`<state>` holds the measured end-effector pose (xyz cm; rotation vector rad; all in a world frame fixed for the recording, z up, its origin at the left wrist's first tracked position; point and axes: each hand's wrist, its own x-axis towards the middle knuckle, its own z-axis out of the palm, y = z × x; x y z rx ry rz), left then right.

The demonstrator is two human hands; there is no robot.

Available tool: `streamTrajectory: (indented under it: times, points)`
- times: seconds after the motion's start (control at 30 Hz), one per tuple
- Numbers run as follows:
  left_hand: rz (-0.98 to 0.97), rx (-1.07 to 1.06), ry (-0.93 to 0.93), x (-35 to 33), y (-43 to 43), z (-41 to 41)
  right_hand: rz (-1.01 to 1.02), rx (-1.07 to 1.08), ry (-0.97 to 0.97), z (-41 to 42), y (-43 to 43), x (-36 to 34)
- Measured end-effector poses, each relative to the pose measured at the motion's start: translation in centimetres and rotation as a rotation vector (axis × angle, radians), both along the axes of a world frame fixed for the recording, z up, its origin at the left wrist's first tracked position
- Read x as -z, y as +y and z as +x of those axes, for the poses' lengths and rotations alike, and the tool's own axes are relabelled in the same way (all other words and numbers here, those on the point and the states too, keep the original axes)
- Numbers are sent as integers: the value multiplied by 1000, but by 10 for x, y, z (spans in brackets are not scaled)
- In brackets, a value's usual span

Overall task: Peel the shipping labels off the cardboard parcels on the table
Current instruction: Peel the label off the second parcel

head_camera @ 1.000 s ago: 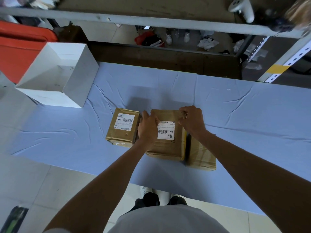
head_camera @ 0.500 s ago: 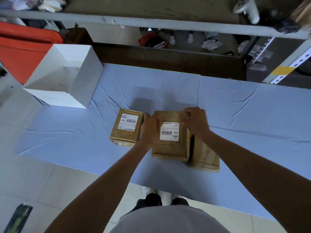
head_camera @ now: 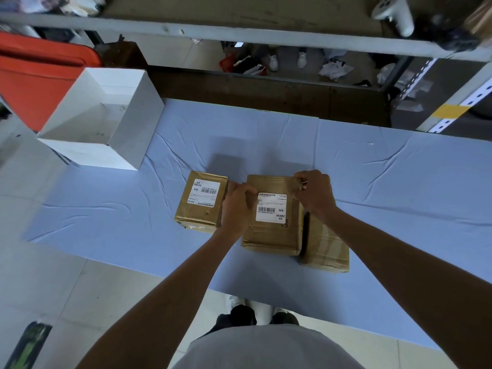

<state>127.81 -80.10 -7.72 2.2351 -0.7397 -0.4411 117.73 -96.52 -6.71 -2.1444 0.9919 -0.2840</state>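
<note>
Three brown cardboard parcels lie on the blue-covered table (head_camera: pixel 399 182). The middle parcel (head_camera: pixel 271 235) carries a white shipping label (head_camera: pixel 271 211). My left hand (head_camera: pixel 238 207) presses against this parcel's left edge, fingertips near the label's upper left corner. My right hand (head_camera: pixel 314 195) grips the parcel's upper right corner, fingers curled beside the label's top right. The left parcel (head_camera: pixel 200 202) has its own label (head_camera: pixel 204 192), turned upside down. A right parcel (head_camera: pixel 326 249) lies partly under my right forearm; no label shows on it.
An open white box (head_camera: pixel 127 134) stands at the table's far left corner. Behind it is a red bin (head_camera: pixel 34 75). A metal shelf rail (head_camera: pixel 239 35) crosses the top, with a white controller (head_camera: pixel 394 12) on it. The table's near edge runs below the parcels.
The view has shifted slightly. Both hands stay on the middle parcel; the right hand's fingers have curled tighter at its upper right corner.
</note>
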Motion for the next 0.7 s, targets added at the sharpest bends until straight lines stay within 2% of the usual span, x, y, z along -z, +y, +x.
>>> streamTrajectory:
  times: [0.23,0.43,0.7]
  points:
    - [76,-67,34,-6,-7,-5,-24,-16,22,-1,4,-3]
    - [104,-113,-37,-12,-11,-11,-20,-7,45,3,5,-10]
    - [148,-102,-39,-14,-12,-12,-2,-23,51,-1,9,-12]
